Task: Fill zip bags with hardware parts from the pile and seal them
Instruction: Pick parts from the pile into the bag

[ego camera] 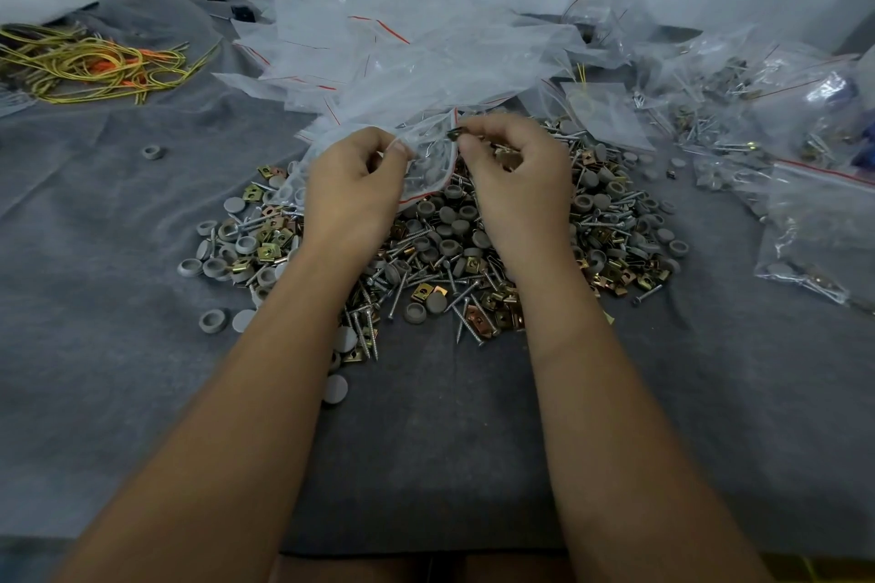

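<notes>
From the head view, the left hand [352,185] is pinching the mouth of a thin zip bag [428,166] above the far side of the pile [445,246] at mid-worktop [118,346]; the right hand [513,175] is pinching a small metal part [453,134] at that opening. The film is looking limp and slippery, best held by its stiffer zip rim; the parts are small, hard and sharp. One bag in hand, several filled bags [814,223] lying toward the right edge, loose parts too many to count

I see a clear zip bag [428,161] with a red strip, its mouth open, tilted above the pile [454,251]. Some screws and gray caps sit inside it. The pile is screws, gray round caps and gold square clips, spread on the gray tabletop [118,346].
</notes>
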### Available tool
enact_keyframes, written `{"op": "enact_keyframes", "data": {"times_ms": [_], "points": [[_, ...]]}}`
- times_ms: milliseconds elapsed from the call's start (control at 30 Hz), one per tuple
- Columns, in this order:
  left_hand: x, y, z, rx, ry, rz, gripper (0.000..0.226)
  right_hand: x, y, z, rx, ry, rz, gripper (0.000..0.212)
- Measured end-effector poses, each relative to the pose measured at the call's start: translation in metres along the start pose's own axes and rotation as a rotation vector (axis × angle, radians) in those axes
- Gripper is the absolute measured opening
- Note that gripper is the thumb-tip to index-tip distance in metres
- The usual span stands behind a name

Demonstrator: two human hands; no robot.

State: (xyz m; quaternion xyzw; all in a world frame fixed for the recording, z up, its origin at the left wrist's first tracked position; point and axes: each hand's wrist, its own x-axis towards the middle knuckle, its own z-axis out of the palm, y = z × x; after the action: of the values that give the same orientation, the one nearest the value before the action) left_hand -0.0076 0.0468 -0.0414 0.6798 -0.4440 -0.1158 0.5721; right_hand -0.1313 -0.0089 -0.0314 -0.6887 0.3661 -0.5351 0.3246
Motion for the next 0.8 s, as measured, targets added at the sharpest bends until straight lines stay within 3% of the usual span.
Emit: {"op": "enact_keyframes", "data": {"times_ms": [233,567,800], "points": [[0.0,0.001,0.0,-0.04,0.012,0.017,0.02,-0.008,0.011,0.015,-0.432,-0.164,-0.194,0.014],[0.0,-0.001,-0.001,-0.026,0.019,0.004,0.021,-0.003,0.009,0.006,-0.3,0.019,-0.134,0.017],[0.001,-0.001,-0.002,-0.04,0.047,-0.011,0.023,0.003,0.007,-0.007,-0.419,0.11,0.015,0.035]]}}
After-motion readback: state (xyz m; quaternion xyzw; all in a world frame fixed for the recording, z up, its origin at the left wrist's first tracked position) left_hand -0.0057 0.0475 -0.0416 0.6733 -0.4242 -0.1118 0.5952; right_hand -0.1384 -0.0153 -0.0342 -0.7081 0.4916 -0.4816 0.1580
